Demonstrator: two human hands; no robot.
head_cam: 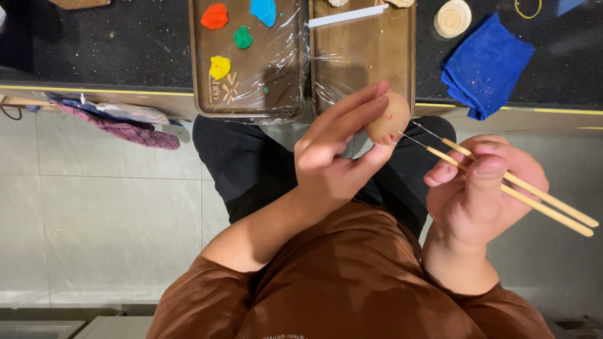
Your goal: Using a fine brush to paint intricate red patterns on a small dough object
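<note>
Gripping two needle-tipped sticks (515,188) in right hand (480,194), pinching tan dough ball (388,118) in left hand (333,160), sitting over pale tiled floor (94,207) before black speckled table (113,44) bearing film-wrapped trays (248,63).

Left of the right tray (363,59) lies the left tray (246,94) bearing clay lumps (215,16), right of it the cloth (485,64), before it the egg (388,118).

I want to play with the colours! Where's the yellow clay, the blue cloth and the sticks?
yellow clay (220,66): head view, middle of the lump.
blue cloth (487,66): head view, middle of the folded cloth.
sticks (534,194): head view, on one wooden shaft beside the right hand (483,188).
</note>
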